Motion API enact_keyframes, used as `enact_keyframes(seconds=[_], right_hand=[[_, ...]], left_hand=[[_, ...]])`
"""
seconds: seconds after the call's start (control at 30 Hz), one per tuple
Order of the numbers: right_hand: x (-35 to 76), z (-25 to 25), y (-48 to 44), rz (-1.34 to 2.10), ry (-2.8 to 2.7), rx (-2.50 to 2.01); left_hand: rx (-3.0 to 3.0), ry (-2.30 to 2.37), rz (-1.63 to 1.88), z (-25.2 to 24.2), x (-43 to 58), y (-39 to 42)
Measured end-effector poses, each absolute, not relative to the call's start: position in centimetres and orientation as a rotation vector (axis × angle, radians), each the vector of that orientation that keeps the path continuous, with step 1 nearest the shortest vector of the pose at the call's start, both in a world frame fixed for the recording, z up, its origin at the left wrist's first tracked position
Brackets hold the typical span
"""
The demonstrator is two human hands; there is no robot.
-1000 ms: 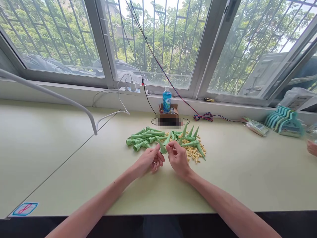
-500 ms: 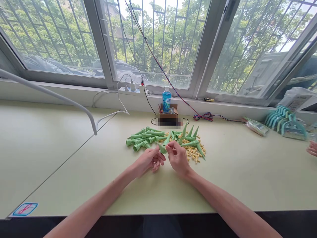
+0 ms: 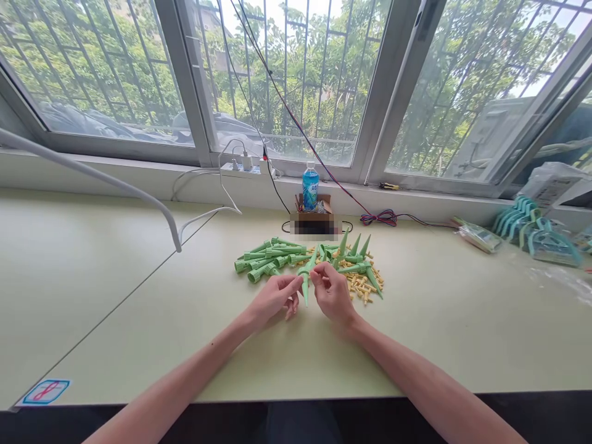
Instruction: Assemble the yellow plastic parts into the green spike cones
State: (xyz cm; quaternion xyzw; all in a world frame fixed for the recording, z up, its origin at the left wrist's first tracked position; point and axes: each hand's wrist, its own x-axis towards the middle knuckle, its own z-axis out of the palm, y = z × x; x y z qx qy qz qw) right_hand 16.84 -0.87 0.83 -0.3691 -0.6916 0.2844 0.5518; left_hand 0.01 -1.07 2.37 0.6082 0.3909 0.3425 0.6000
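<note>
My left hand (image 3: 277, 295) pinches a green plastic plant-watering spike (image 3: 305, 290) between thumb and forefinger. Its pointed tip is turned down towards me. Close beside the spike, my right hand (image 3: 332, 292) has thumb and fingertips pressed together; what they hold, if anything, is too small to make out. Just beyond my hands lies a pile of green spikes (image 3: 267, 254), mostly flat on the left. More green spikes (image 3: 365, 246) stand with their tips up on the right, among small yellow pegs (image 3: 362, 287) scattered on the table.
A blue-filled bottle (image 3: 310, 187) stands in a small cardboard box (image 3: 319, 221) behind the pile. Coiled cable (image 3: 379, 217) lies near the windowsill. At right are teal hangers (image 3: 531, 225) and clear plastic film (image 3: 564, 283). A white cable (image 3: 139, 185) arches in from the left.
The spike in my left hand has turned, so its tip now points down towards me. My right hand stays almost in place. At the right edge another person's hand has gone and clear film appears.
</note>
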Motion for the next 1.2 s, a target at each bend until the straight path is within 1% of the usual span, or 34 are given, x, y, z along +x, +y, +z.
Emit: enact_keyframes(seconds=[0.5,0.9,1.1,1.2], right_hand=[[16.92,0.64,-0.78,0.679,-1.633,-0.863],[16.75,0.69,-0.85,0.738,-1.614,-0.845],[16.60,0.75,-0.98,0.706,-1.602,-0.883],[16.56,0.69,-0.97,0.690,-1.578,-0.897]], left_hand=[[1.685,1.025,0.948,2.84,0.19,-1.66],[1.640,1.070,1.111,2.31,0.35,-1.63],[1.596,0.996,1.092,2.55,0.70,-1.60],[1.464,0.956,1.026,2.59,0.82,-1.48]])
